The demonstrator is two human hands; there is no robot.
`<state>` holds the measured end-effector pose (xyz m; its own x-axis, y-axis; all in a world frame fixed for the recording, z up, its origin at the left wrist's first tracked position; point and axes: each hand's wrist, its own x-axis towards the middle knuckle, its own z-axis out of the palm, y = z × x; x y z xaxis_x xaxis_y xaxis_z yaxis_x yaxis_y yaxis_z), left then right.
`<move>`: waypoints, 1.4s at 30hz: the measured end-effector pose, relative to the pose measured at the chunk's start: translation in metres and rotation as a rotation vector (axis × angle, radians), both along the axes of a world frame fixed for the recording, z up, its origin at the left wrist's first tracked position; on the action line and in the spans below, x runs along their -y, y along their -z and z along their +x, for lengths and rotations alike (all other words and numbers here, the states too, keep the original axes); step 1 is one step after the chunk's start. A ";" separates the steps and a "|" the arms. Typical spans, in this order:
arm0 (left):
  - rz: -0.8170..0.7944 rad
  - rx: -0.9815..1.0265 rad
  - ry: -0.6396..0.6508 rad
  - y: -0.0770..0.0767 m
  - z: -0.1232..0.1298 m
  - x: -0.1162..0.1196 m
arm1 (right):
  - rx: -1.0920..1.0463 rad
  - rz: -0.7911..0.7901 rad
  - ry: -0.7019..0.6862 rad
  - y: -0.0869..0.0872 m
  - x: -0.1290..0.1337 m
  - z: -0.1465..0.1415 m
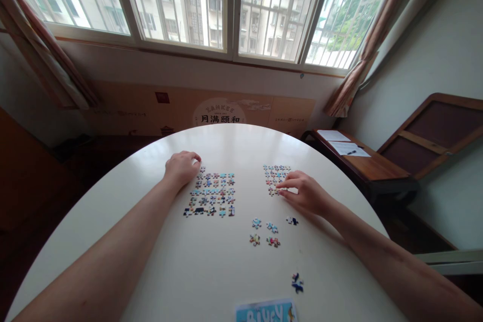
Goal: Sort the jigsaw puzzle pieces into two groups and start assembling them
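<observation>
Rows of small jigsaw puzzle pieces [215, 191] lie on the white round table [181, 266], left of the middle. My left hand [182, 167] rests at the top left corner of these rows, its fingers curled down; whatever is beneath the fingertips is hidden. A second block of puzzle pieces [272, 174] lies to the right. My right hand [304, 191] reaches its lower right edge, thumb and forefinger closed around a puzzle piece [278, 192] at the end of the bottom row. Several loose pieces [272, 227] lie nearer me, below that block.
A dark blue piece [297, 283] sits alone near the front, above a blue box or card [266, 311] with white lettering. On the right stands a wooden chair [377, 166] with papers [349, 149] and a pen. A window [226, 10] is behind the table.
</observation>
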<state>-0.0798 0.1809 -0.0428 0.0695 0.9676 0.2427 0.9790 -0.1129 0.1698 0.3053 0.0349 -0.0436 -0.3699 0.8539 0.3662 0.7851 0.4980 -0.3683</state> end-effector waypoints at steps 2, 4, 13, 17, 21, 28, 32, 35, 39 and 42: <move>0.002 0.006 0.001 0.001 0.000 -0.001 | 0.002 -0.009 0.000 0.002 0.000 -0.002; 0.001 0.011 0.006 0.001 -0.001 -0.001 | 0.001 -0.023 0.000 0.002 -0.001 -0.003; -0.004 0.006 0.009 -0.003 0.001 0.002 | -0.007 -0.053 0.000 0.001 -0.001 -0.001; 0.000 0.002 0.006 -0.003 0.001 0.003 | -0.028 0.008 0.016 -0.003 -0.002 0.004; 0.002 0.013 0.007 -0.002 0.001 0.002 | -0.059 0.009 0.040 -0.019 0.003 0.013; -0.006 0.001 0.006 -0.001 -0.001 0.000 | 0.006 -0.376 -0.264 -0.044 0.020 0.019; -0.004 -0.003 0.001 -0.003 0.001 0.002 | 0.024 -0.464 -0.341 -0.048 0.027 0.010; -0.003 0.006 0.003 -0.004 0.002 0.003 | 0.069 -0.519 -0.372 -0.052 0.030 0.004; -0.004 0.011 0.004 -0.005 0.001 0.003 | 0.097 -0.525 -0.370 -0.053 0.030 0.005; -0.002 0.007 0.008 -0.005 0.000 0.002 | 0.102 -0.498 -0.359 -0.051 0.029 0.008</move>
